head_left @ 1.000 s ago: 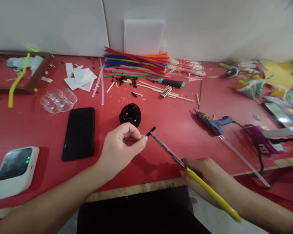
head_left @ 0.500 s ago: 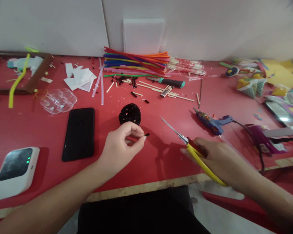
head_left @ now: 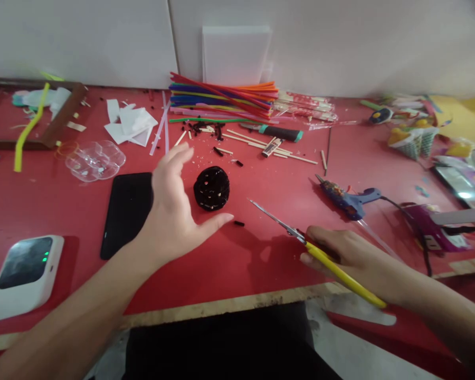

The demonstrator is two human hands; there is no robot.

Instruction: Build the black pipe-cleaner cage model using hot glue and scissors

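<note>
My left hand (head_left: 174, 203) is open beside a round black fuzzy piece (head_left: 211, 189) with pale specks, its fingers and thumb spread to the left and front of it. Just past the thumb tip, a short black snippet (head_left: 239, 223) lies on the red tabletop (head_left: 221, 274). In my right hand (head_left: 348, 253) is a pair of scissors (head_left: 312, 250) with yellow handles, the blades pointing to the upper left and looking nearly closed. Another black snippet (head_left: 239, 163) rests beyond the round piece.
A bundle of coloured pipe cleaners (head_left: 221, 100) lies at the back, near pliers (head_left: 279, 132) and wooden sticks (head_left: 257, 142). A black phone (head_left: 124, 216) and white device (head_left: 26, 277) are on the left. On the right, a glue gun (head_left: 346, 198) trails its cord.
My left hand has let go of the short black snippet, which now lies on the table. Its fingers have spread and moved up-left. My right hand still holds the scissors, slightly shifted.
</note>
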